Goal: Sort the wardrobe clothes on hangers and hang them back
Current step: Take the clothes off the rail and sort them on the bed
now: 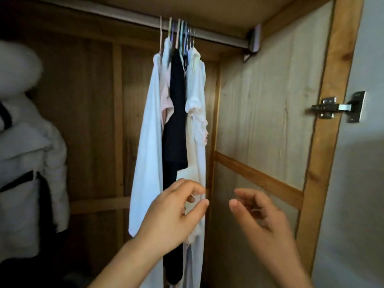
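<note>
Several garments hang bunched together on coloured hangers [180,34] from the wardrobe rail [218,39], straight above and beyond the left hand [172,217]: a long white garment [147,142] at the left of the bunch, a pale pink top [166,94] tucked behind it, a black garment [176,121] in the middle, and a cream ruffled piece [196,121] at the right. The left hand is raised in front of the lower part of the bunch, fingers loosely curled with thumb and forefinger apart, gripping nothing; whether it brushes the cloth cannot be told. Just to its right, apart from the clothes, the right hand [259,213] hangs with relaxed, slightly bent fingers, holding nothing. Far to the left of both hands is a puffy white jacket [31,152]. Beyond the right hand stands the wardrobe's pale side panel [270,100], with a metal hinge [332,108] on the wooden frame.
</note>
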Demonstrator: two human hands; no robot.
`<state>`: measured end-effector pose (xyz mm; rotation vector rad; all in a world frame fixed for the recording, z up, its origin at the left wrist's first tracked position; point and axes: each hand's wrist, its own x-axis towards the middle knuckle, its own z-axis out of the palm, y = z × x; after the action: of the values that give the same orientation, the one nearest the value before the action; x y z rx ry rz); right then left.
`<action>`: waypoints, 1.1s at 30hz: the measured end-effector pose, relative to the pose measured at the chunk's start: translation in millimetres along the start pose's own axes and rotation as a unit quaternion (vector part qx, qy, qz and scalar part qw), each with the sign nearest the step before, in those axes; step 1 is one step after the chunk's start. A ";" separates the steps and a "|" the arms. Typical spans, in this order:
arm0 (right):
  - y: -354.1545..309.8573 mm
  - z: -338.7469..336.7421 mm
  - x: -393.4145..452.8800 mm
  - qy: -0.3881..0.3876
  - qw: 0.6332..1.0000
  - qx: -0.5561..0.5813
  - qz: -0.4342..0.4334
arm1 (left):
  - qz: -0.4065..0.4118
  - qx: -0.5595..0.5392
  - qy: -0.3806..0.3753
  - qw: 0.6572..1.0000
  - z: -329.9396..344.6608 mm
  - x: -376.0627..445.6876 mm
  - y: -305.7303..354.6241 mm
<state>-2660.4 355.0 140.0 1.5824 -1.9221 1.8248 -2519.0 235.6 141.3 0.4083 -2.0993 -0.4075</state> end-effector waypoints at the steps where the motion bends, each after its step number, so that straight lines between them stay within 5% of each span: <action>1: -6.5 0.2 11.4 0.007 1.000 0.016 -0.015 | 0.008 0.006 0.019 1.000 -7.5 8.1 2.8; 15: -93.5 13.9 168.8 0.078 0.973 0.178 -0.121 | 0.135 0.094 0.192 0.967 -95.0 162.9 24.4; 21: -120.9 27.2 239.0 0.098 0.971 0.126 -0.176 | 0.178 0.142 0.212 0.950 -122.8 235.9 16.9; 25: -125.7 33.8 280.3 0.116 0.974 0.086 -0.173 | 0.183 0.167 0.170 0.954 -137.6 279.1 7.2; 30: -123.7 42.1 314.8 0.104 0.977 0.114 -0.146 | 0.213 0.150 0.001 0.966 -139.5 304.8 -7.3; 33: -121.1 50.0 324.0 0.083 0.980 0.132 -0.123 | 0.216 0.091 -0.003 0.972 -134.1 306.0 -18.4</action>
<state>-2704.0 147.7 418.0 1.5914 -1.3939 2.0910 -2560.5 67.9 427.9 0.0457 -2.1648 0.0387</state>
